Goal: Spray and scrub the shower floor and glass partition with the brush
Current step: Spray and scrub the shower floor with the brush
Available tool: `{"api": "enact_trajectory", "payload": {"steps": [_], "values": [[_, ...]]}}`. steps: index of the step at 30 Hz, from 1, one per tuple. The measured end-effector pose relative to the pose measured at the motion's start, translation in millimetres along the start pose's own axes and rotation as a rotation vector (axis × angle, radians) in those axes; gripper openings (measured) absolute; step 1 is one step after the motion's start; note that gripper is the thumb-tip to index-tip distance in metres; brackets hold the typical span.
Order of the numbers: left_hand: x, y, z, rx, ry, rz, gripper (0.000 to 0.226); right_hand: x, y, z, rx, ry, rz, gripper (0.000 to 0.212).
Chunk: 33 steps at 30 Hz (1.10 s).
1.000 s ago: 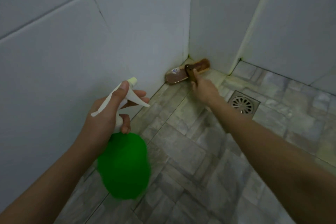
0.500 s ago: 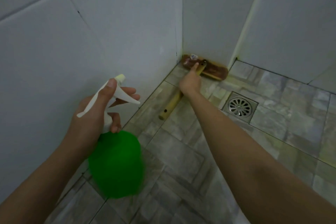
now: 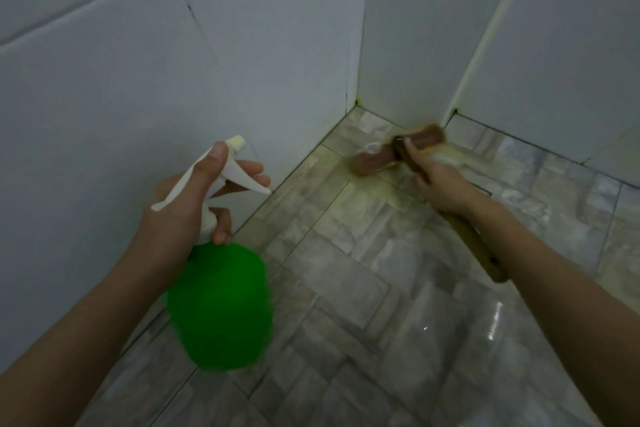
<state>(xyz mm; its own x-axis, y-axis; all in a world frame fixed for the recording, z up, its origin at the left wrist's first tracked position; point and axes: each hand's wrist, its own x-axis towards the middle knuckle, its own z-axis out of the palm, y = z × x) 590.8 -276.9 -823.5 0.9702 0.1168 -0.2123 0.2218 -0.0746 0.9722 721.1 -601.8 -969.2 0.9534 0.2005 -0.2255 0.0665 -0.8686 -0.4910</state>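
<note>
floor [image 3: 346,288]: grey tile, wet | brush [image 3: 375,158] head on it, nr corner

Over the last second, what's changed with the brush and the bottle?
The brush slid right along the back wall, out of the corner, its handle swinging rightward. Unchanged: the right hand grips the brush, the left hand holds the green spray bottle.
</note>
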Motion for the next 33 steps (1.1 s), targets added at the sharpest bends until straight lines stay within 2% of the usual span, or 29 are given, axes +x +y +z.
{"api": "enact_trajectory", "payload": {"steps": [2,5,7,10,13,15,20,23,28,30,33], "values": [[-1.0,-2.8,5.0,0.016,0.008,-0.001,0.047,11.1,-28.5,9.9,-0.117,-0.064,-0.115,0.06],[-0.5,-6.1,16.1,0.038,0.012,0.001,0.053,36.8,-71.2,22.8,-0.206,-0.118,-0.147,0.054],[-0.3,-3.9,26.3,0.027,-0.002,-0.001,0.058,45.6,-74.1,19.4,-0.245,-0.179,-0.127,0.053],[-4.6,3.6,37.1,-0.012,-0.018,0.017,0.046,19.8,-40.5,-12.5,-0.325,-0.253,-0.058,0.052],[-11.2,9.9,42.9,-0.041,-0.059,0.018,0.038,-26.2,-6.8,-54.6,-0.439,-0.305,0.106,0.052],[-13.4,11.3,47.3,-0.052,-0.057,0.014,0.036,-35.3,-4.0,-59.2,-0.469,-0.272,0.154,0.052],[-16.0,1.5,68.0,0.007,-0.1,0.032,0.054,3.9,-32.0,-12.9,-0.309,-0.197,0.034,0.057],[-20.2,-4.9,75.0,0.011,-0.121,0.019,0.05,-14.5,-5.1,-17.8,-0.262,-0.154,0.022,0.056],[-29.3,-2.2,81.9,0.014,-0.189,0.009,0.046,-121.3,71.7,-39.8,-0.353,-0.138,0.31,0.054],[-34.1,0.7,90.8,0.009,-0.21,0.003,0.041,-121.7,70.4,-40.1,-0.377,-0.119,0.381,0.056],[-42.1,-3.1,103.5,0.06,-0.278,0.016,0.032,-88.7,64.0,-31.4,-0.295,0.005,0.404,0.06]]}}
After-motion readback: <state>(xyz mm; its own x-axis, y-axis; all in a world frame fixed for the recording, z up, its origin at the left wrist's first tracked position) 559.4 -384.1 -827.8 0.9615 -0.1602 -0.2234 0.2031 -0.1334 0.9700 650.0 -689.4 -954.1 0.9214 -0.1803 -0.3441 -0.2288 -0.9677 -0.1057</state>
